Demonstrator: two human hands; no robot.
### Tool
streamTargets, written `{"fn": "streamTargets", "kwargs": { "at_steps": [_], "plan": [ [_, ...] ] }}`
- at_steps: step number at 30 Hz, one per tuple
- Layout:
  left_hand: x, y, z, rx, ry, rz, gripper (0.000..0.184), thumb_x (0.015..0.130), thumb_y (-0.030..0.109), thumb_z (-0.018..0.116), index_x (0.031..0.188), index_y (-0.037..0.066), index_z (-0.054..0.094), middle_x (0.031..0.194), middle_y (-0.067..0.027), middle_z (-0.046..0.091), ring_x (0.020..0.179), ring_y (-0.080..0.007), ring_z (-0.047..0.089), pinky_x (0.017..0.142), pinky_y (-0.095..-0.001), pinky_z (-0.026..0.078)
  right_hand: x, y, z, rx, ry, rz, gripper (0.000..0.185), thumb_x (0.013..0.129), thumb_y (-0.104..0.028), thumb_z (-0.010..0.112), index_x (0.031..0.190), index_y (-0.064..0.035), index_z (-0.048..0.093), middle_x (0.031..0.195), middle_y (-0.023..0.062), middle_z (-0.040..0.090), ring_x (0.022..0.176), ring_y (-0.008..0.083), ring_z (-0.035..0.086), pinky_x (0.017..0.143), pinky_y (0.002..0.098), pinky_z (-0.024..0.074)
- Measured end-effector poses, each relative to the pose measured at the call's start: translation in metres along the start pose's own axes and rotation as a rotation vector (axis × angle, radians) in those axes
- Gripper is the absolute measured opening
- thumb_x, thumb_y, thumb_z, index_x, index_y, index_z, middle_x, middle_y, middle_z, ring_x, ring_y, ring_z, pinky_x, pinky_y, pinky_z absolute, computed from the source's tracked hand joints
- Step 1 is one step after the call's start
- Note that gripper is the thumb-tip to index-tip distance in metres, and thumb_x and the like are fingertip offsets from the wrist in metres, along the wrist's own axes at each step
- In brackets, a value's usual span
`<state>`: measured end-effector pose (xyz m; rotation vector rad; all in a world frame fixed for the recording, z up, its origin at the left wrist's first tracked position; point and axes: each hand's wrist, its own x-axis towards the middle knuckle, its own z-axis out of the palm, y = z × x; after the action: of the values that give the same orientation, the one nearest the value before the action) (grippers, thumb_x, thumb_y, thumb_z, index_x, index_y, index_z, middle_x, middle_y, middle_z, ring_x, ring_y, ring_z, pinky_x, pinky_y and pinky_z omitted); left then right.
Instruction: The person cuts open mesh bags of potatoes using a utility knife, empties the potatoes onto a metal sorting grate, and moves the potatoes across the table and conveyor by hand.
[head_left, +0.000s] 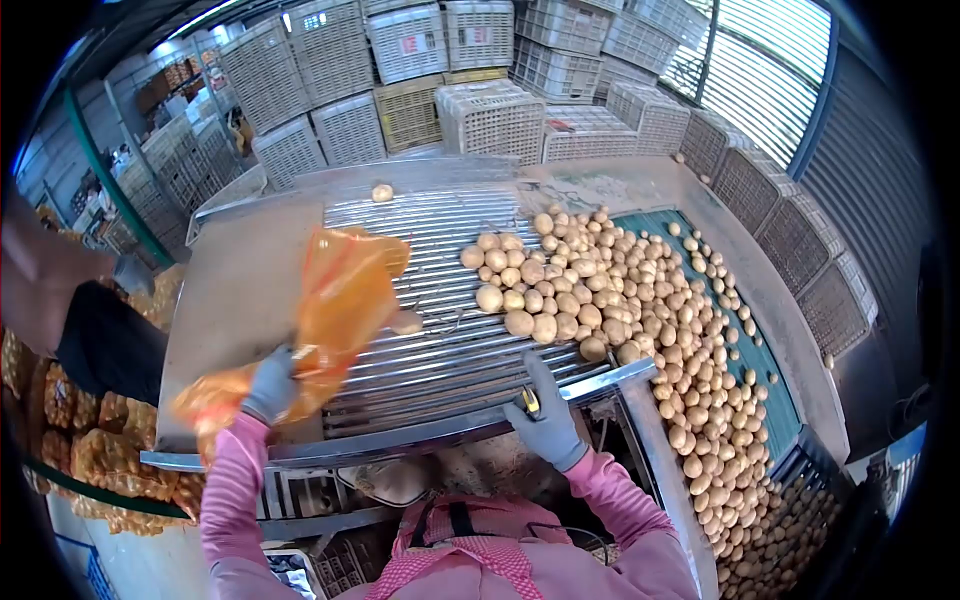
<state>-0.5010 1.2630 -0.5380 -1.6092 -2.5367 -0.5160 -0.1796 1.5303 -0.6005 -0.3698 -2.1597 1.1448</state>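
My left hand (270,386), in a grey glove, is closed around an orange mesh bag (345,290). The bag looks limp and slightly blurred, spread over the left side of the metal roller table (400,362). One potato (405,322) lies at the bag's right edge. Over the table's front rail, my gloved right hand (552,420) grips a small yellow-and-black tool (530,402), whose exact kind I cannot make out. Beyond that hand, a large heap of potatoes (600,290) covers the right part of the rollers and runs down the right side.
A lone potato (382,193) sits at the table's far edge. Stacked plastic crates (490,120) stand behind. At left are filled mesh bags of potatoes (110,460) and another person's dark sleeve (110,340). A green belt (760,370) carries scattered potatoes on the right.
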Motion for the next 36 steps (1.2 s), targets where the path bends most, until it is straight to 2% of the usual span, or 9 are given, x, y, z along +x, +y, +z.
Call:
{"fn": "streamTargets", "kwargs": {
  "at_steps": [5,7,9,13,15,18,22,27,36],
  "plan": [
    [-0.014,0.142,0.06,-0.648,-0.193,0.185,0.044,0.066,0.02,0.068,0.107,0.008,0.059,0.102,-0.0139,0.056,0.094,-0.0364,0.054,0.083,-0.0441,0.043,0.045,-0.01,0.036,-0.152,-0.072,-0.11,0.073,0.074,-0.008,0.067,0.137,-0.0021,0.029,0.137,0.0267,0.032,0.125,0.0359,0.039,0.099,0.0355,0.038],
    [-0.009,0.19,0.04,-0.247,0.084,0.723,0.049,0.073,0.023,0.067,0.117,0.006,0.053,0.112,-0.0136,0.055,0.106,-0.0343,0.052,0.092,-0.0445,0.041,0.056,0.004,0.055,0.049,-0.127,-0.148,0.067,0.078,-0.01,0.066,0.136,-0.0025,0.033,0.138,0.0219,0.035,0.121,0.0312,0.045,0.097,0.0334,0.0401],
    [-0.031,0.219,0.053,-1.647,0.17,-0.23,0.063,0.078,0.025,0.067,0.13,0.004,0.039,0.125,-0.0129,0.049,0.118,-0.0309,0.045,0.1,-0.0425,0.037,0.062,0.001,0.067,0.507,-0.174,0.0,0.06,0.082,-0.011,0.062,0.135,-0.0031,0.035,0.138,0.018,0.036,0.12,0.0277,0.046,0.098,0.0329,0.0401],
    [-0.053,0.183,0.099,-1.203,0.467,-0.295,0.089,0.077,0.03,0.071,0.142,0.006,0.016,0.141,-0.0142,0.03,0.127,-0.0272,0.035,0.105,-0.04,0.031,0.04,-0.006,0.047,1.123,-0.429,-0.099,0.042,0.093,-0.014,0.049,0.132,-0.0048,0.039,0.134,0.0071,0.043,0.116,0.017,0.047,0.098,0.0311,0.0397],
    [-0.053,0.195,0.108,-1.167,0.63,-0.217,0.097,0.074,0.032,0.074,0.143,0.006,0.011,0.143,-0.0152,0.025,0.128,-0.0268,0.034,0.105,-0.0397,0.03,0.014,0.0,0.06,1.615,-0.616,0.538,0.037,0.095,-0.017,0.044,0.13,-0.0053,0.042,0.128,0.0078,0.049,0.118,0.0163,0.046,0.099,0.0313,0.0384],
    [-0.054,0.229,0.117,-1.232,0.547,-0.173,0.106,0.068,0.038,0.079,0.143,0.004,0.013,0.143,-0.0127,0.026,0.128,-0.0246,0.032,0.104,-0.0375,0.029,-0.006,0.0,0.053,1.736,-0.733,0.68,0.037,0.094,-0.017,0.046,0.129,-0.0054,0.042,0.126,0.0075,0.05,0.116,0.0163,0.048,0.098,0.031,0.0396],
    [-0.081,0.239,0.155,-1.418,0.174,-0.503,0.091,0.069,0.029,0.08,0.138,0.004,0.026,0.134,-0.0064,0.04,0.122,-0.0197,0.04,0.101,-0.0335,0.034,-0.022,0.008,0.033,1.69,-0.869,0.77,0.038,0.093,-0.018,0.048,0.129,-0.0054,0.044,0.124,0.0071,0.051,0.113,0.0163,0.049,0.096,0.0307,0.0412],
    [-0.086,0.289,0.166,-1.879,0.625,-0.434,0.074,0.07,0.025,0.078,0.129,0.003,0.04,0.119,-0.005,0.054,0.108,-0.0172,0.053,0.092,-0.033,0.044,-0.031,0.01,0.018,1.514,-1.071,0.929,0.038,0.092,-0.019,0.051,0.127,-0.0055,0.045,0.121,0.0066,0.053,0.11,0.0164,0.052,0.093,0.0303,0.0431],
    [-0.264,0.272,0.154,-1.549,1.56,-0.696,0.039,0.081,0.009,0.049,0.118,-0.005,0.05,0.114,-0.0141,0.058,0.101,-0.025,0.058,0.09,-0.0372,0.047,-0.069,0.031,0.041,0.439,-1.791,0.65,0.049,0.084,-0.017,0.063,0.127,-0.0019,0.046,0.105,0.0053,0.061,0.071,0.0065,0.055,0.062,0.0209,0.0476]
  ]
}}
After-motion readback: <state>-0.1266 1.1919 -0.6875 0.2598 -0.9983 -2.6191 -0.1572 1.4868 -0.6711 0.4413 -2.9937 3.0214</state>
